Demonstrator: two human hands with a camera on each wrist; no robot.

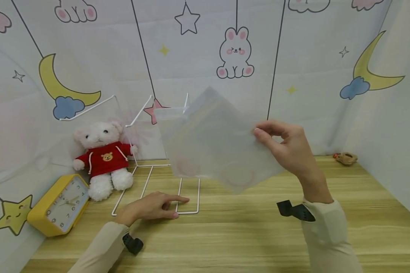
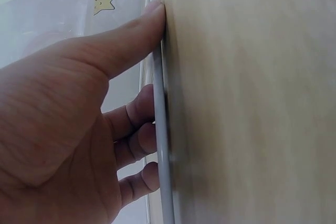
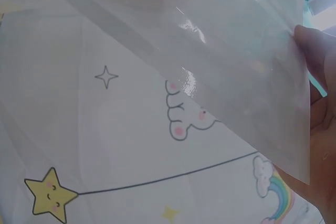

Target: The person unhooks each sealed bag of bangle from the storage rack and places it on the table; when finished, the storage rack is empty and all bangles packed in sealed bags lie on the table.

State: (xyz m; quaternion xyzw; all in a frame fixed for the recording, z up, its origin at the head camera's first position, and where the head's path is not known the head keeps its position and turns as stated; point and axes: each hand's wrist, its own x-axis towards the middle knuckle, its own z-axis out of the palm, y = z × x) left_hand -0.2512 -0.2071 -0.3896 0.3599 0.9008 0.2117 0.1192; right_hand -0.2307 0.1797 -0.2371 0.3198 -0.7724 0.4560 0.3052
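My right hand [image 1: 290, 148] pinches the right side of a frosted translucent plastic sheet [image 1: 222, 144], thumb and fingertips on its edge. The sheet hangs tilted above the table, in front of a white wire rack [image 1: 199, 195]. Its layers overlap, and a pale strip runs along the upper left edge. Glossy creases mark the sheet [image 3: 210, 40] in the right wrist view. Low on the table, my left hand [image 1: 153, 206] rests at the rack's front rail, index finger straight. In the left wrist view the thumb and fingertips touch the rail [image 2: 164, 156].
A white teddy bear [image 1: 104, 159] in a red top sits beside the rack, behind a yellow alarm clock [image 1: 61, 204]. A small brown object [image 1: 345, 158] lies at the back right. Behind the wooden table [image 1: 246, 242] hangs a printed curtain [image 1: 205, 57].
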